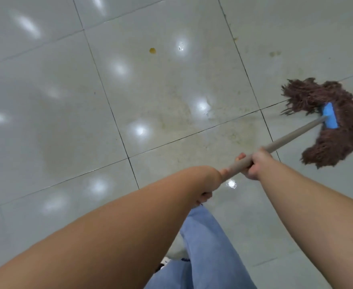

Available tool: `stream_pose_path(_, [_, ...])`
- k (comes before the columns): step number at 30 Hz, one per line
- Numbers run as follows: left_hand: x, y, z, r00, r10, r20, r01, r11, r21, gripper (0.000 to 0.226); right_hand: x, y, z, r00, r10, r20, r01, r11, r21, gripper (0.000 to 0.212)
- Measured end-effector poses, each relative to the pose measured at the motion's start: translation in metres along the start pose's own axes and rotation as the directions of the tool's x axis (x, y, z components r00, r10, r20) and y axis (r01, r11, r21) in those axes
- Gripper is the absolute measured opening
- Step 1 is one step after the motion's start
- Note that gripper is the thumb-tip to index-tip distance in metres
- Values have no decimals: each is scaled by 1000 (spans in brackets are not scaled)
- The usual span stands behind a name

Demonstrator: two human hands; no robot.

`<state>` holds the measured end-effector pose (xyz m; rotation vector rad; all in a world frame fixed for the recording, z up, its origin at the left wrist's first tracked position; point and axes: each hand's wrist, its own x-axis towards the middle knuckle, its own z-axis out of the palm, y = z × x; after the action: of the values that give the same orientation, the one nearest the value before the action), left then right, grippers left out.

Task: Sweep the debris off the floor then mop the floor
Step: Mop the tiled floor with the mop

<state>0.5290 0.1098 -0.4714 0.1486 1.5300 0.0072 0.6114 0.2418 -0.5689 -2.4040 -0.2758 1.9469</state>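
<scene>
Head view, looking down: a person grips a mop handle (292,138) with both hands. The right hand (254,165) wraps the pole farther along; the left hand (211,182) holds its near end. The brown string mop head (334,119) rests on the tiled floor (56,101), ahead and right of the hands. A yellow spot (152,50) lies well apart.
</scene>
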Motion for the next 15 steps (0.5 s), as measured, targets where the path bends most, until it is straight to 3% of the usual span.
stream_pose_path(4, [19, 4, -3, 997, -13, 76, 18, 998, -62, 67, 9, -6, -2, 999, 25, -22, -24, 998, 50, 46])
stream_pose_path(9, [19, -23, -14, 942, 65, 328, -35, 995, -96, 66, 5, 10, -4, 998, -15, -62, 21, 994, 104, 42])
stream_pose_path(15, [-12, -123, -38, 957, 71, 283, -30, 989, -148, 57, -34, 105, 40, 999, -11, -53, 19, 988, 156, 45])
